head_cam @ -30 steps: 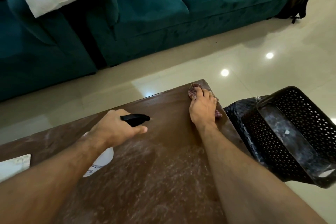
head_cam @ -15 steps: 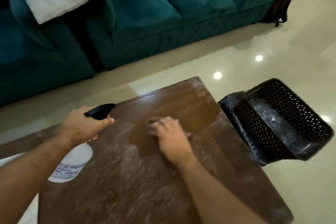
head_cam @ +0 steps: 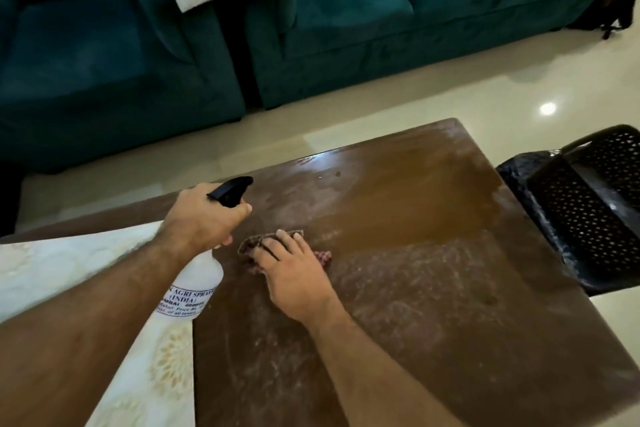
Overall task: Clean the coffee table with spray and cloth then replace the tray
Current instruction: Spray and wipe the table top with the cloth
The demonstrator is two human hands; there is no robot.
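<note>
Tabletop (head_cam: pixel 415 305): cloth (head_cam: pixel 251 244) under right grip (head_cam: pixel 294 274).

Brown table (head_cam: pixel 433 305); red-checked cloth (head_cam: pixel 251 244); white bottle (head_cam: pixel 197 284) w/ black nozzle; teal sofa (head_cam: pixel 381 10); black perforated tray (head_cam: pixel 588 218).

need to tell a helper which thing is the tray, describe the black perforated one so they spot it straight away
Start at the brown coffee table; look just past its right edge. There, tilted off the tabletop, sits the tray. It is the only black thing with rows of small holes, streaked with pale dust.
</note>
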